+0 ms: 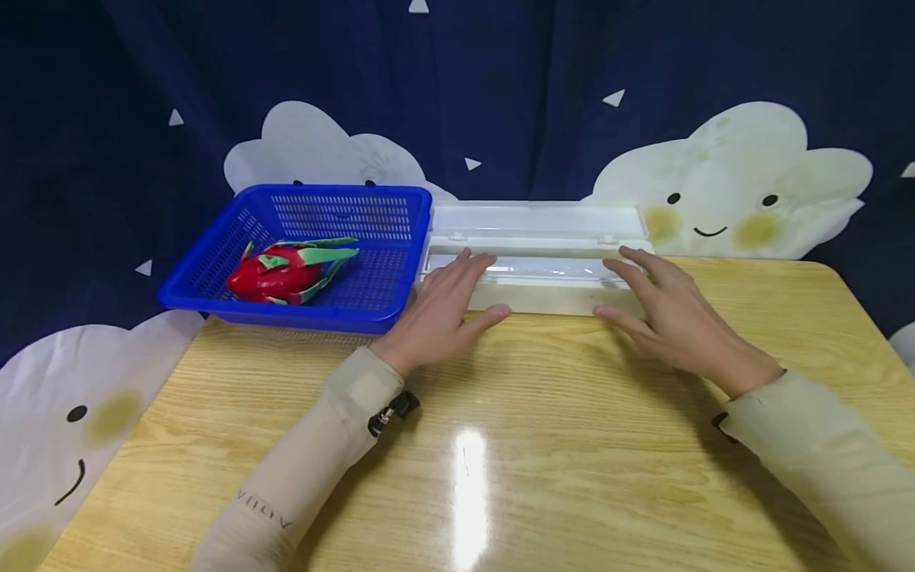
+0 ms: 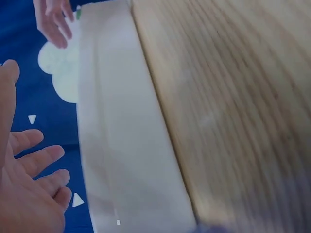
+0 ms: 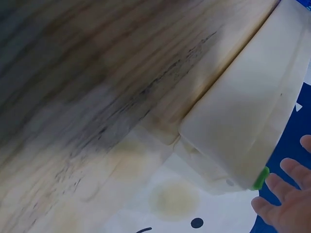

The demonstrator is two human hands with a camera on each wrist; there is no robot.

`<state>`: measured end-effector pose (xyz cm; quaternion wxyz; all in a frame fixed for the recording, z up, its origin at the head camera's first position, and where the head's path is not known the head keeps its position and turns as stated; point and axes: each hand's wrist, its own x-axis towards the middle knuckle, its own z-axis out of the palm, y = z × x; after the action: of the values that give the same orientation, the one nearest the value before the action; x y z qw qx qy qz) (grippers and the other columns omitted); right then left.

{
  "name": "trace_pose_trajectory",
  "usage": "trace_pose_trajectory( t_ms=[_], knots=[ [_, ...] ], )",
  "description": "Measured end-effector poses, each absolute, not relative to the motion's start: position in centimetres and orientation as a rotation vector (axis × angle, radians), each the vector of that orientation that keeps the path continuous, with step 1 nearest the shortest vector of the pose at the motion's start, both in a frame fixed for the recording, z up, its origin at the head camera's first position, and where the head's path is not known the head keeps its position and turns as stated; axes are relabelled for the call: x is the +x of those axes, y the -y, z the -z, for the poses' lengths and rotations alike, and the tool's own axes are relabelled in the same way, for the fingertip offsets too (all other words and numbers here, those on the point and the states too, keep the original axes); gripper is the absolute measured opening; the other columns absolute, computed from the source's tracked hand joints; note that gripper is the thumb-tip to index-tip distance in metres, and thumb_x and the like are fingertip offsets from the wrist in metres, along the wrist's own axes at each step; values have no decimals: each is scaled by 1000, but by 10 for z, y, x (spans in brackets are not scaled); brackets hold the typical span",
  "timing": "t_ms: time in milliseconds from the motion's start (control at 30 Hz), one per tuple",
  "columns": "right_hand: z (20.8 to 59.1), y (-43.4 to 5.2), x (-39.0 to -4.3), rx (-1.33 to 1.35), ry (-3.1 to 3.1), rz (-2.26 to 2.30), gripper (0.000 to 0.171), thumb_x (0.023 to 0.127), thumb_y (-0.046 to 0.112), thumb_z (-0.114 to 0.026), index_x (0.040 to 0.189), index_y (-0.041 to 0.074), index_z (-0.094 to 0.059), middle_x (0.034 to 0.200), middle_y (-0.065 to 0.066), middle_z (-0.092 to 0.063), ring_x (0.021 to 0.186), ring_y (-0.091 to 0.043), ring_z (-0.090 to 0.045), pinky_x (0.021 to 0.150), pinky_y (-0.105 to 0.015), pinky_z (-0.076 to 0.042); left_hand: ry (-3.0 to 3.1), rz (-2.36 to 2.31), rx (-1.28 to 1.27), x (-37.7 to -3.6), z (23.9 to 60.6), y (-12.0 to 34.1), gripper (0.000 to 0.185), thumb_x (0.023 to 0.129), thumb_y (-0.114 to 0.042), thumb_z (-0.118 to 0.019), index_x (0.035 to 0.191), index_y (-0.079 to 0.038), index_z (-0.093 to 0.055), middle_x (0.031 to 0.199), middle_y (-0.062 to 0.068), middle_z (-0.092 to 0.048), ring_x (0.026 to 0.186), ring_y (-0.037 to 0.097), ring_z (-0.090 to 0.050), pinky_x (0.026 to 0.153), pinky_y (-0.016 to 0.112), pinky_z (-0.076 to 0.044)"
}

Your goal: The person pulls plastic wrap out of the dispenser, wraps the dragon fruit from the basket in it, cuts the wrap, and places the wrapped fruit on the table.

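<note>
A long white box, looking like a cling film dispenser [image 1: 543, 299], lies along the table's back edge with its lid [image 1: 536, 218] swung up and back. Inside it a shiny, pale roll [image 1: 546, 268] stretches lengthwise. My left hand [image 1: 445, 314] hovers by the box's left end, thumb apart from the loosely bent fingers, nothing in its grasp. Over the right end, my right hand [image 1: 668, 318] holds the same spread pose, also gripping nothing. A small green piece [image 3: 261, 178] shows at the box's right end in the right wrist view, close to the fingertips.
To the left stands a blue plastic basket [image 1: 286, 315] with slotted walls, close beside the box. A red dragon fruit [image 1: 279, 274] with green leaf tips lies in it. Behind the wooden table [image 1: 572, 445] hangs a dark blue curtain [image 1: 515, 95] with cloud prints.
</note>
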<state>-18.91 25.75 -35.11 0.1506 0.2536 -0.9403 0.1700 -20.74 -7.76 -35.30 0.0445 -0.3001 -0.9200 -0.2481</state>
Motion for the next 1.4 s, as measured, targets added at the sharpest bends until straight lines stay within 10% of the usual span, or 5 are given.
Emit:
trace_pose_trajectory(
  t_ms=[1400],
  knots=[
    [361,-245,-213,607,2630,-595,20,91,15,-77,109,7,-78,109,-19,-78,104,-44,-67,90,-61,-43,2734,675,-745,-234,375,76,51,103,-38,-57,142,-6,-60,153,11,-55,148,29,-45,126,47,-34]
  ],
)
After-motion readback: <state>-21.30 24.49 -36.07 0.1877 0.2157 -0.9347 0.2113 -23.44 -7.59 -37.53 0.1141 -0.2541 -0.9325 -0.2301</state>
